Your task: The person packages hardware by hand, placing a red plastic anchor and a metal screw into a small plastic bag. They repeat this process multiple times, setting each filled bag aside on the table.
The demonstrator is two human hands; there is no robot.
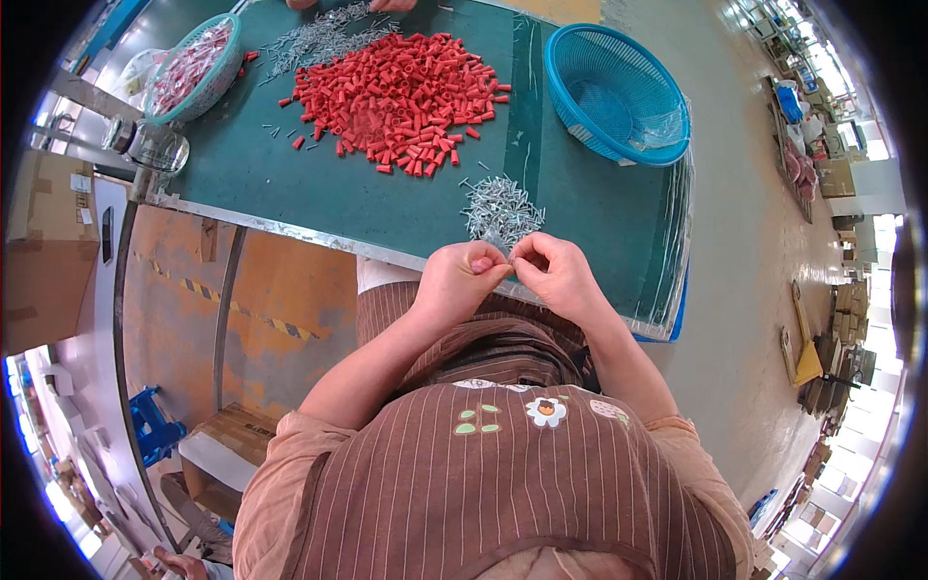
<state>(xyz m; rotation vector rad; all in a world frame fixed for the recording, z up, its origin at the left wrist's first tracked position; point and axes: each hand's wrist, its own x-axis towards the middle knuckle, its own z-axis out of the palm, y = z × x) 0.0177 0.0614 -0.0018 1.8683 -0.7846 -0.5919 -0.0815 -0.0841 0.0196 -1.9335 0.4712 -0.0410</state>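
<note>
My left hand (pixel 458 278) and my right hand (pixel 561 278) meet at the near edge of the green table. Both are closed in a pinch, with fingertips almost touching. Whatever lies between them is too small to make out, though a bit of clear plastic seems to show just beyond the fingers. A small heap of silver screws (pixel 503 208) lies right in front of my hands. Farther off to the left spreads a big pile of red plastic wall plugs (pixel 396 101).
Another person's hand (pixel 391 4) is at the far edge by more loose screws (pixel 314 41). A blue plastic basket (pixel 619 97) stands at the right, a pale green basket with filled bags (pixel 232 68) at the far left. The table top (pixel 329 193) has a metal edge.
</note>
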